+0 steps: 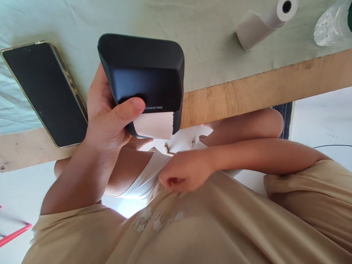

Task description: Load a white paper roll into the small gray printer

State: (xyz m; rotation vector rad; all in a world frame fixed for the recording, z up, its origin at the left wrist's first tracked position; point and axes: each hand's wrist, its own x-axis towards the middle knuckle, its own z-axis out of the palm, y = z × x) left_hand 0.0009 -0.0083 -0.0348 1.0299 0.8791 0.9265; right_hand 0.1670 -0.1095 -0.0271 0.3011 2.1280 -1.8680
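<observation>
A black label printer (145,88) is in my left hand (108,119), held over the table's near edge. My thumb lies across its top face, and the other fingers are mostly hidden beneath it. A strip of white label paper (154,124) with a ragged edge sticks out at the printer's near end. Close to my shirt, my right hand (189,170) is curled into a loose fist, slightly blurred. Its hollow shows dark, with nothing visible in it. The right hand is apart from the printer.
A smartphone (45,91) in a clear case lies left of the printer, reaching over the bare wooden edge (233,97). Farther back on the green cloth (209,47) are a paper roll (266,25) with a loose end and a clear jar (331,27) of white pieces.
</observation>
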